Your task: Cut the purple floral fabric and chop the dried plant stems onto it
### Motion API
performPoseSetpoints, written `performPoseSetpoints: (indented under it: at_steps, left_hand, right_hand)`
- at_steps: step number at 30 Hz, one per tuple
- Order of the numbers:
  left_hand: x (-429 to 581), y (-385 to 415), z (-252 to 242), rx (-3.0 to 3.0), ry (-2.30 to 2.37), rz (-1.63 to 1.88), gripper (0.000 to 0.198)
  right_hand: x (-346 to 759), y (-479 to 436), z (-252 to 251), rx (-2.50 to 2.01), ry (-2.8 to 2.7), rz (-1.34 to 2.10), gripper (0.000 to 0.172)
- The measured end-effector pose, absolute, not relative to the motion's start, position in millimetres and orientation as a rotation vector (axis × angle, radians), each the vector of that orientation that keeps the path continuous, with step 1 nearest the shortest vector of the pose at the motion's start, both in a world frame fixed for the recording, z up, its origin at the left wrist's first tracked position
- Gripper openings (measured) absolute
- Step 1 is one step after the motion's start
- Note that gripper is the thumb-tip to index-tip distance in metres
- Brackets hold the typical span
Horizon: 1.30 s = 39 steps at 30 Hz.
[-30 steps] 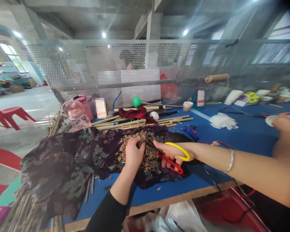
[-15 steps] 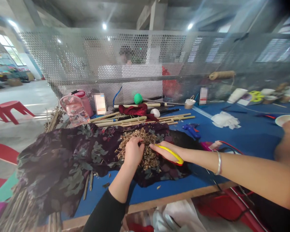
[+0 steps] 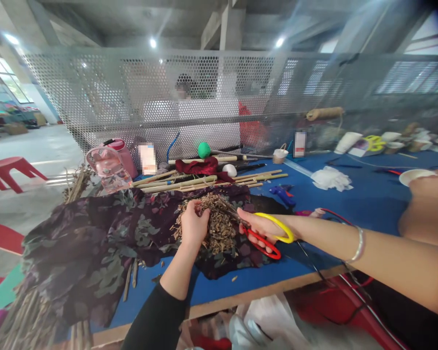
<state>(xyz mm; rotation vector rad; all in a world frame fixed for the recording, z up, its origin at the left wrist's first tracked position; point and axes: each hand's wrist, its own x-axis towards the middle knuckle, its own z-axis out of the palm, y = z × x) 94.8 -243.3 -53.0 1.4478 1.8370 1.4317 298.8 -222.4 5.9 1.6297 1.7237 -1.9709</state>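
Note:
My left hand (image 3: pixel 194 224) is at the left side of a heap of brown dried plant pieces (image 3: pixel 221 228), its fingers curled and the thumb bent toward them. It grips some of the pieces, though the fingertips are partly hidden. My right hand (image 3: pixel 257 227) holds scissors (image 3: pixel 273 224) with one yellow and one red handle loop. The loops stand apart, and the thin blades point left into the heap, where their tips are hard to make out. Beneath the heap spreads a dark purple floral cloth (image 3: pixel 146 228) on the blue tabletop (image 3: pixel 204 301).
Bamboo sticks (image 3: pixel 193 182), a dark red cloth (image 3: pixel 197 166) and a green ball (image 3: pixel 204 149) lie behind the heap. A blue glue gun (image 3: pixel 282 194) and a crumpled white bag (image 3: pixel 331 179) are farther right. Another person's hand (image 3: pixel 428 187) is by a white bowl (image 3: pixel 414 176).
My right hand has turned and drawn back slightly right, and the scissors' red loop and blades now show. My left hand remains in the heap, fingers a little more raised.

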Motion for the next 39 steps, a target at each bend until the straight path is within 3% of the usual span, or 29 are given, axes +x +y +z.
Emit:
performPoseSetpoints:
  at_steps: [4, 11, 17, 30, 35, 39]
  left_hand:
    - [98, -248, -48, 1.563, 1.71, 1.433, 0.029]
    - [99, -249, -50, 1.675, 1.698, 1.431, 0.009]
    - [98, -248, -53, 1.843, 1.685, 1.388, 0.009]
    - [92, -245, -54, 1.904, 1.72, 1.247, 0.013]
    - [92, -245, -52, 1.822, 1.757, 1.292, 0.012]
    - [88, -246, -49, 1.66, 1.758, 1.415, 0.015]
  right_hand:
    - [301, -230, 12, 1.617, 1.697, -1.891, 0.075]
    - [284, -227, 15, 1.58, 1.694, -1.824, 0.08]
    - [264, -218, 10, 1.612, 1.807, -1.693, 0.073]
    - [267, -218, -27, 1.53, 2.686, -0.827, 0.064]
    - [268, -217, -19, 1.46, 2.651, -0.921, 0.062]
    - [277, -226, 2, 1.588, 2.26, -1.266, 0.068]
